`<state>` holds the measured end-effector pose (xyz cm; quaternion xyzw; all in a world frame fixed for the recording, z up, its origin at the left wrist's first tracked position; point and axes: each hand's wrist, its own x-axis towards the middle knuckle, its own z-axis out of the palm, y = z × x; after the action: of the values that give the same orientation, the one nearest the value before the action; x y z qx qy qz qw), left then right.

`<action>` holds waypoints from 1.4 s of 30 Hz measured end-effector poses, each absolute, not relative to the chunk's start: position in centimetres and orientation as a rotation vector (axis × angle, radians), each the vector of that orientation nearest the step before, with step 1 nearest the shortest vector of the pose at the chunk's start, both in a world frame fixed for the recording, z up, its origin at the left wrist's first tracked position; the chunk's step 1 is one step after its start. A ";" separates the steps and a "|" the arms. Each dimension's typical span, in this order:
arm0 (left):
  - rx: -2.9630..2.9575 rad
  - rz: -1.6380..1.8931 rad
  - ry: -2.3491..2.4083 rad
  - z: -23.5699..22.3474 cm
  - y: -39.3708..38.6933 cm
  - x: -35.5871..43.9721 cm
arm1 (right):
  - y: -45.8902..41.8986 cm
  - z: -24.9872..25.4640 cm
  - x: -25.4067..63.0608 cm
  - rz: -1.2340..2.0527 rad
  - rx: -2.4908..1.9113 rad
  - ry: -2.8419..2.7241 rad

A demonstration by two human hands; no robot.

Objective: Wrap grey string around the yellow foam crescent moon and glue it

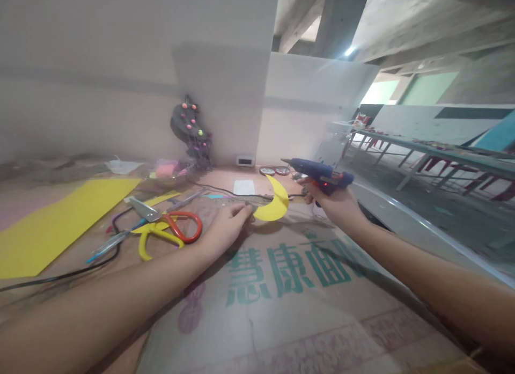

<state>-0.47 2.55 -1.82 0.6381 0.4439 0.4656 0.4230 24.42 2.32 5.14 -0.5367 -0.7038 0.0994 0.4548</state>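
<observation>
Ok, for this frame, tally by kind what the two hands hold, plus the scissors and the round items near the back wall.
Glue gun: 1
Yellow crescent: 1
Scissors: 1
Round items: 2
Total: 5

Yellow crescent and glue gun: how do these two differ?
The crescent is yellow; the glue gun is mostly blue. The crescent is flat and thin, the glue gun bulky. The left hand holds the crescent, the right hand the glue gun. Both are hand-held.
</observation>
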 end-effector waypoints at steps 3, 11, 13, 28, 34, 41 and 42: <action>1.611 1.181 1.144 -1.4 2.5 -0.6 | 0.1 3.3 23.6 0.360 -1.248 -1.716; 1.667 1.184 1.142 -0.5 1.9 -0.6 | -1.1 1.1 22.6 0.502 -1.317 -1.938; 1.670 1.175 1.146 -0.4 1.9 -0.6 | -1.0 1.3 22.7 0.530 -1.309 -1.967; 1.708 1.153 1.125 -0.4 1.7 -0.4 | -0.9 1.5 22.8 0.671 -1.277 -2.040; 1.724 1.152 1.119 -0.4 1.8 -0.4 | -0.4 0.9 23.3 0.646 -1.277 -2.100; 1.727 1.135 1.115 -0.6 1.8 -0.5 | -1.2 1.6 22.4 0.643 -1.350 -2.043; 1.727 1.134 1.118 -0.6 1.9 -0.5 | -1.3 1.8 22.2 0.661 -1.347 -2.027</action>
<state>-0.46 1.85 -0.63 0.6781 0.4392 0.4454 0.3860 22.17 -1.30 1.76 -0.5088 -0.7654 0.2496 0.3050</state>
